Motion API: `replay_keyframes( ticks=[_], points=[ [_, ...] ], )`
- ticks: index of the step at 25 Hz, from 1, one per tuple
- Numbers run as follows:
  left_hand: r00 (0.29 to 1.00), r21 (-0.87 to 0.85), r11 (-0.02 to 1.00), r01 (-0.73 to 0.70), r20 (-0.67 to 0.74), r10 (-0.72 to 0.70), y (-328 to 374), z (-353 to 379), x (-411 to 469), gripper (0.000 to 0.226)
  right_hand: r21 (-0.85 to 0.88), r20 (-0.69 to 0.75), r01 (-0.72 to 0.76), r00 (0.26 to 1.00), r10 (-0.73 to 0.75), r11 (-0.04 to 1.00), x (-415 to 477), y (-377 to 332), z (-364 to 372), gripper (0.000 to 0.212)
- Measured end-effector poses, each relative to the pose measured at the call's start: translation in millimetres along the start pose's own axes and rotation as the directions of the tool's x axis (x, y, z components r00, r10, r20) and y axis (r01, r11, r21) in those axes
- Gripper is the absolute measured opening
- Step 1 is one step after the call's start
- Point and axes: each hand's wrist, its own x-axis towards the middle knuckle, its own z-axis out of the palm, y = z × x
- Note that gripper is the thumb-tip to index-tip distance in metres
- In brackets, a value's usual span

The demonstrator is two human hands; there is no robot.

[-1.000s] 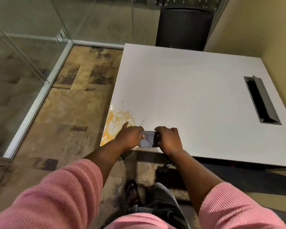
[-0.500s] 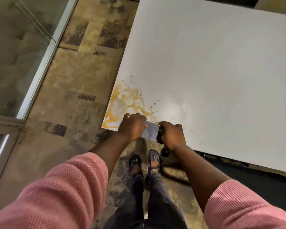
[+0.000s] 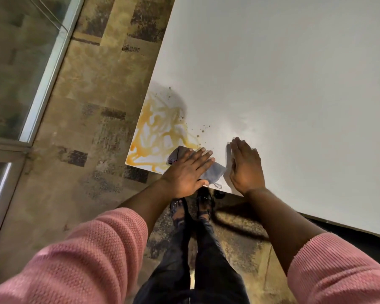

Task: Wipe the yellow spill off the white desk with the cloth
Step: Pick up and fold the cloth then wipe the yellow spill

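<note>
The yellow spill (image 3: pixel 160 137) covers the near-left corner of the white desk (image 3: pixel 283 84), unwiped, while the left hand (image 3: pixel 188 170) now presses flat on the grey cloth (image 3: pixel 213 173) at its edge and the right hand (image 3: pixel 246 165), having released it, rests open and empty beside, so wiping can begin.

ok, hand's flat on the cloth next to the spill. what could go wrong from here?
1. The spill runs right up to the desk corner and left edge; a stroke to the left would likely push liquid onto the carpet.
2. The cloth is small and bunched under the left hand, so it may smear rather than soak.
3. Dark specks lie beyond the main pool and could be missed. The right hand rests flat on the desk, off the cloth.
</note>
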Motion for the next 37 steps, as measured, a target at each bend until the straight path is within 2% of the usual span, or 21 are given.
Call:
replay_keyframes(
  ticks=[3, 8, 12, 16, 20, 24, 27, 34, 37],
  points=[
    [0.999, 0.024, 0.999, -0.038, 0.006, 0.038, -7.9, 9.5, 5.2, 0.073, -0.098, 0.055, 0.091, 0.995, -0.086, 0.991, 8.2, 18.4, 10.4, 0.058],
    [0.981, 0.015, 0.985, 0.173, -0.09, -0.171, 33.2, 30.5, -9.5, 0.068, -0.111, 0.058, 0.142, 0.989, -0.136, 0.984, 29.1, 29.1, 25.1, 0.059],
    [0.974, -0.021, 0.979, 0.204, -0.092, -0.206, 39.4, 25.7, -5.4, 0.065, -0.126, 0.056, 0.165, 0.986, -0.159, 0.978, 35.9, 28.5, 33.1, 0.06],
    [0.909, -0.11, 0.91, 0.399, -0.082, -0.408, 8.9, 6.3, 42.4, 0.069, -0.117, 0.019, 0.171, 0.985, -0.169, 0.978, 36.4, 32.8, 41.2, 0.064],
    [0.851, -0.141, 0.859, 0.492, -0.129, -0.509, 11.5, 10.3, 45.2, 0.07, -0.134, 0.005, 0.184, 0.983, -0.185, 0.974, 38.9, 39.2, 47.0, 0.065],
    [0.887, -0.061, 0.892, 0.449, -0.087, -0.453, 49.2, 31.6, 4.9, 0.077, -0.157, 0.0, 0.183, 0.983, -0.186, 0.97, 39.2, 42.9, 52.3, 0.065],
    [0.91, -0.056, 0.913, 0.404, -0.074, -0.408, 40.0, 25.1, 8.8, 0.078, -0.153, 0.003, 0.183, 0.983, -0.185, 0.971, 40.1, 43.7, 52.6, 0.066],
    [0.839, -0.241, 0.826, 0.509, -0.075, -0.539, 3.3, -8.1, 82.3, 0.069, -0.131, -0.042, 0.179, 0.982, -0.185, 0.975, 38.4, 41.0, 53.2, 0.067],
    [0.809, -0.257, 0.792, 0.554, -0.057, -0.584, 24.2, -0.6, 73.6, 0.07, -0.098, -0.049, 0.191, 0.979, -0.197, 0.977, 38.5, 43.0, 52.4, 0.068]
  ],
)
